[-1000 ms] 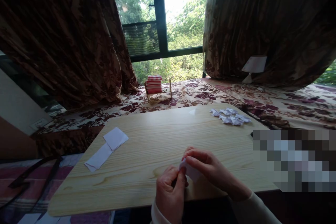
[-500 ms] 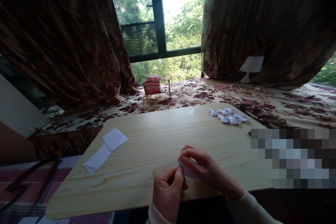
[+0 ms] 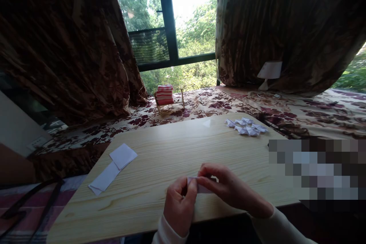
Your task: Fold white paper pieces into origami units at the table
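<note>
From my remote seat behind the head camera, a person's two bare hands work a small piece of white paper [image 3: 203, 188] just above the near edge of a wood-grain tabletop [image 3: 148, 183]. The left hand [image 3: 180, 204] pinches it between thumb and curled fingers; the right hand [image 3: 228, 187] appears to pinch the upper edge, though its contact is partly hidden. The likeliest trouble, I judge, is a crooked crease, should the left thumb slip while the right fingers press. Pulling the hands apart could tear so thin a sheet, and a loosened grip could drop it past the table's edge. A careless left sleeve might sweep the loose flat sheets [image 3: 122, 156] at left; the folded paper shapes [image 3: 248, 126], clustered at far right, look safer.
</note>
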Available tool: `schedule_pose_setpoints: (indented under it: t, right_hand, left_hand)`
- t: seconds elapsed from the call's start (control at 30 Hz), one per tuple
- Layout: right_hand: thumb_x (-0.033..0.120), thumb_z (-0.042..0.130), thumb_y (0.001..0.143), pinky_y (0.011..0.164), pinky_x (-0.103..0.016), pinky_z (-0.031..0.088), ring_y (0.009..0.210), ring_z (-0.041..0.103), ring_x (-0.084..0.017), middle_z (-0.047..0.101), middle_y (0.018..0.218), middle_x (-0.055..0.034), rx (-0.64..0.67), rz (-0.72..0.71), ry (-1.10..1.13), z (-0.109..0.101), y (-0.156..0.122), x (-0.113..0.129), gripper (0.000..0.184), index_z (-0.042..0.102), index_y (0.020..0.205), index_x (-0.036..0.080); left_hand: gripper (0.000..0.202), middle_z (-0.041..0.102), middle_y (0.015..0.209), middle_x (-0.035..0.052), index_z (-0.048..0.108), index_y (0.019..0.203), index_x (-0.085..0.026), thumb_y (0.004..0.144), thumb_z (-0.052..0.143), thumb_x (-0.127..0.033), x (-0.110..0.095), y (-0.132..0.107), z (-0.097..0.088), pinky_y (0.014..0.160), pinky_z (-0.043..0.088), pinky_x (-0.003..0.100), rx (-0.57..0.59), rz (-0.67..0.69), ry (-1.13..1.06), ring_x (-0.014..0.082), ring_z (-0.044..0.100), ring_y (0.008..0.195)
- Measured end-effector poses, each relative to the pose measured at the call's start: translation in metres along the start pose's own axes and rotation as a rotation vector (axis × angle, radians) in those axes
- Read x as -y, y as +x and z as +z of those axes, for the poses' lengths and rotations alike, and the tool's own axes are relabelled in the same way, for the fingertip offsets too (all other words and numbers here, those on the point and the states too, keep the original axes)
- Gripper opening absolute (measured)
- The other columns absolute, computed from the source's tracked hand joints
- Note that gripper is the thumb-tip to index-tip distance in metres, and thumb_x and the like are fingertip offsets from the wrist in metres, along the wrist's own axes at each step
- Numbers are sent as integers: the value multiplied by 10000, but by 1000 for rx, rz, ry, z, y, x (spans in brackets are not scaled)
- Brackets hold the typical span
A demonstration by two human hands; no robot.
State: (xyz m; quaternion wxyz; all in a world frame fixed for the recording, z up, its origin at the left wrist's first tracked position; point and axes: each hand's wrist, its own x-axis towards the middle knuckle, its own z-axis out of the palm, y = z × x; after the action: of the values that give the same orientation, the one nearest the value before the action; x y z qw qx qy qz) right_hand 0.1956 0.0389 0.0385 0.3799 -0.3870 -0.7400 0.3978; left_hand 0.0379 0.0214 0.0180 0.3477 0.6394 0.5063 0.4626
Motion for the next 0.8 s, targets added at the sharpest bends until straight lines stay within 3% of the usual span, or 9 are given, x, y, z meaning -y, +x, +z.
schedule_pose_setpoints:
  t: [0.17,0.37,0.43,0.47,0.53,0.6,0.67,0.8]
  right_hand:
    - [322,524,866,521,-205,305,580,393,-91,473,587,46,70,52,-20,2,-1,-3,261,586,689,141]
    - [342,482,875,557,-216,343,599,429,-106,490,600,34,-16,35,-40,-7,-7,-8,309,543,634,158]
    - [374,491,858,556,-223,357,591,440,-114,497,589,29,-120,54,-39,-16,-10,-14,315,548,627,168]
    - [398,497,845,552,-228,363,581,443,-119,495,577,29,-221,80,-37,-20,-10,-17,317,557,632,172]
    - [441,482,842,531,-233,370,562,452,-124,490,574,28,-403,155,17,-24,-10,-19,319,589,698,177]
    - [446,460,861,554,-234,385,601,480,-129,518,622,13,-407,141,57,-18,-5,-14,337,593,721,171]
    - [439,433,884,573,-232,391,621,488,-124,542,674,6,-287,83,110,-7,1,-4,341,600,769,164]
    - [371,508,851,524,-214,357,559,462,-103,527,584,24,-124,85,247,8,12,11,290,551,665,153]
  left_hand:
    - [339,383,549,-32,396,524,-196,839,436,-317,-2,-6,0,533,349,227,-73,91,28,115,412,541]
    - [353,404,539,-36,441,501,-183,806,531,-335,5,-9,-3,520,344,220,-216,19,-161,106,413,534]
    - [357,411,505,-43,459,485,-182,767,576,-367,10,-3,-10,492,337,223,-344,-50,-260,102,406,499]
    - [319,434,486,-44,509,516,-181,739,602,-390,13,0,-15,479,343,225,-461,-115,-320,107,417,485]
    - [272,505,506,-30,589,584,-172,675,654,-419,16,6,-20,504,385,242,-566,-152,-398,124,457,502]
    - [287,525,513,-16,608,587,-160,690,651,-424,16,7,-17,523,396,255,-468,-144,-354,136,482,520]
    - [327,524,520,-9,601,580,-159,772,585,-424,12,3,-7,554,395,254,-334,-120,-305,136,489,542]
    - [352,539,567,-2,585,574,-161,827,540,-402,1,-5,5,576,390,233,-186,-56,-216,134,496,597]
